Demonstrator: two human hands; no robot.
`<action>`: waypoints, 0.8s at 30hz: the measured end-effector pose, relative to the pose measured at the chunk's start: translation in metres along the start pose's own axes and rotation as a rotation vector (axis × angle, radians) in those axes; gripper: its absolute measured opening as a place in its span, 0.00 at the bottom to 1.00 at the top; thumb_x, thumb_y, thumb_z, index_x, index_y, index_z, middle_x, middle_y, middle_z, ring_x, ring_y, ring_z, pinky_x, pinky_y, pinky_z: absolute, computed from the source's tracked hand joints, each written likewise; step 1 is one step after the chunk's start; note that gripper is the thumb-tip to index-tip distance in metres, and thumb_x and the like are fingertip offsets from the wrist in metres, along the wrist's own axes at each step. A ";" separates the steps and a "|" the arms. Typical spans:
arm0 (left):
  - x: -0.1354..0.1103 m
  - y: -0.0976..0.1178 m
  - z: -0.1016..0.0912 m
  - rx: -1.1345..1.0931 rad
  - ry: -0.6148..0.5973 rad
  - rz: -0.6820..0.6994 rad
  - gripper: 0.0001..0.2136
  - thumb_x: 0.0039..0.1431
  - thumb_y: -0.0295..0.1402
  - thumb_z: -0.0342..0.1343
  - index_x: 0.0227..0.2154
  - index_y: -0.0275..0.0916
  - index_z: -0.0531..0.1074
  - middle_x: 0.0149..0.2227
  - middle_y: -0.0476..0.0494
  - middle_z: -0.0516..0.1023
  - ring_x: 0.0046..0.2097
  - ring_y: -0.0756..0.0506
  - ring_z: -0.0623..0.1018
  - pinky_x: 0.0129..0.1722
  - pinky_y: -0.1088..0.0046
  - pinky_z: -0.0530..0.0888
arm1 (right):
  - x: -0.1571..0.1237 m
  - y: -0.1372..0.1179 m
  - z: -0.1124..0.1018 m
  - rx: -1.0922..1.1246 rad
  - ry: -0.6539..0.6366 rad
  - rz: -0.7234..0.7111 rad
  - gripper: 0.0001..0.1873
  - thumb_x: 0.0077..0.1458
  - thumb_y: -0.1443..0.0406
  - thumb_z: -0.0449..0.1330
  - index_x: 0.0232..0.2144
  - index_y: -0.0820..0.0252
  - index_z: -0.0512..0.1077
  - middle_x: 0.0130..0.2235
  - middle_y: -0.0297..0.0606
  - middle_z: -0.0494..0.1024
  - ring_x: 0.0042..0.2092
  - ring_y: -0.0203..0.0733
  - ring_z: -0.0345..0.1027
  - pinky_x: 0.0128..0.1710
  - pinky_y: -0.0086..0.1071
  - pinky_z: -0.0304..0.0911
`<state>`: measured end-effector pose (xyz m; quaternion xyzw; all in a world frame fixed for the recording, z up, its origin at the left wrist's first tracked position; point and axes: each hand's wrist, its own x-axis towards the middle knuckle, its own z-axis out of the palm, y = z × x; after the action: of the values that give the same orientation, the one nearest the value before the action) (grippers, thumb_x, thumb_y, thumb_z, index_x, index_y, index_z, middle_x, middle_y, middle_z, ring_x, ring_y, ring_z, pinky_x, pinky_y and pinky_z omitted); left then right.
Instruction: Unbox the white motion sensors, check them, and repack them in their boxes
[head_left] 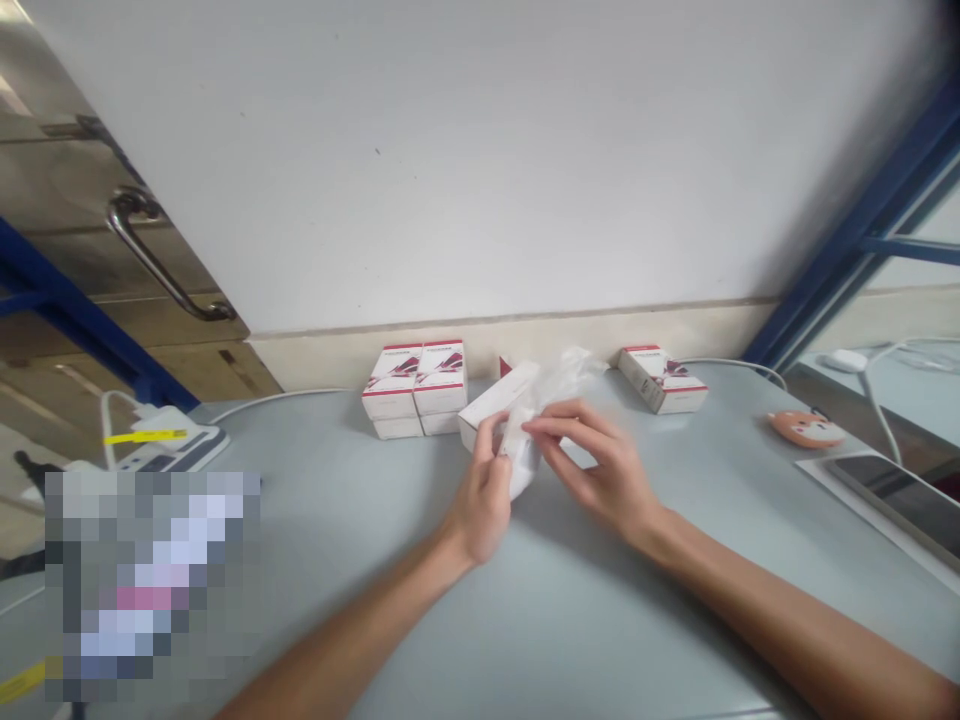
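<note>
Near the middle of the table, my left hand (pixel 481 502) is closed around a small white item in a clear plastic bag (pixel 559 383). What lies inside the bag is too blurred to make out. The fingertips of my right hand (pixel 600 468) pinch the bag close to my left fingers. Just behind the left hand lies a white box (pixel 487 402), partly hidden by the hand and the bag, with a bit of red showing at its far end.
Left of the hands stand stacked white-and-red boxes (pixel 415 390). A similar box (pixel 663 378) lies at the right by the wall. Farther right are an orange animal-faced object (pixel 806 428) and a dark flat device (pixel 900 490). A power strip (pixel 184 445) with cables sits at left.
</note>
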<state>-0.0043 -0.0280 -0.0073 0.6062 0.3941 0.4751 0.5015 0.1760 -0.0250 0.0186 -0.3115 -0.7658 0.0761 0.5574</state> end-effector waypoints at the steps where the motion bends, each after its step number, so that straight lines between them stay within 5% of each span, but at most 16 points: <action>1: 0.001 0.000 0.000 -0.007 0.009 -0.015 0.19 0.71 0.35 0.44 0.63 0.46 0.63 0.54 0.42 0.77 0.52 0.39 0.75 0.48 0.64 0.73 | -0.001 0.000 0.000 -0.006 -0.020 -0.035 0.16 0.68 0.73 0.58 0.50 0.49 0.78 0.44 0.40 0.80 0.44 0.43 0.78 0.45 0.39 0.76; 7: 0.004 0.008 0.000 -0.219 0.049 -0.058 0.12 0.70 0.39 0.47 0.53 0.45 0.64 0.38 0.48 0.76 0.33 0.46 0.74 0.34 0.69 0.71 | -0.003 -0.004 0.003 0.048 -0.122 -0.058 0.16 0.67 0.73 0.57 0.50 0.51 0.75 0.44 0.40 0.82 0.44 0.44 0.78 0.44 0.40 0.74; 12: 0.003 0.014 0.004 -0.233 0.021 -0.077 0.16 0.72 0.50 0.49 0.50 0.44 0.61 0.41 0.45 0.77 0.29 0.48 0.75 0.26 0.70 0.72 | -0.001 -0.004 0.001 0.240 -0.106 0.304 0.04 0.71 0.63 0.57 0.42 0.53 0.72 0.40 0.37 0.79 0.39 0.41 0.75 0.41 0.38 0.74; 17: -0.001 0.015 0.008 -0.195 -0.013 -0.073 0.20 0.69 0.51 0.55 0.54 0.45 0.62 0.48 0.43 0.78 0.32 0.48 0.79 0.26 0.72 0.75 | 0.007 0.002 -0.006 0.382 0.001 0.698 0.18 0.65 0.50 0.64 0.43 0.52 0.63 0.36 0.31 0.72 0.31 0.37 0.71 0.29 0.33 0.71; 20: -0.001 0.015 0.008 -0.158 -0.009 -0.020 0.20 0.71 0.51 0.54 0.57 0.46 0.65 0.51 0.42 0.78 0.37 0.46 0.80 0.32 0.71 0.77 | 0.014 0.010 -0.017 0.469 -0.245 0.769 0.24 0.65 0.46 0.63 0.52 0.55 0.68 0.42 0.39 0.78 0.36 0.42 0.76 0.35 0.37 0.75; 24: 0.008 0.009 0.006 -0.057 -0.014 0.070 0.20 0.72 0.47 0.55 0.60 0.44 0.71 0.56 0.40 0.79 0.52 0.41 0.78 0.47 0.68 0.76 | 0.019 0.028 -0.038 0.486 -0.515 0.660 0.24 0.66 0.45 0.61 0.47 0.58 0.78 0.41 0.42 0.82 0.39 0.43 0.76 0.42 0.40 0.75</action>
<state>0.0031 -0.0236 0.0029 0.6084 0.3557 0.4990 0.5044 0.2180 -0.0005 0.0348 -0.3697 -0.6993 0.5000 0.3525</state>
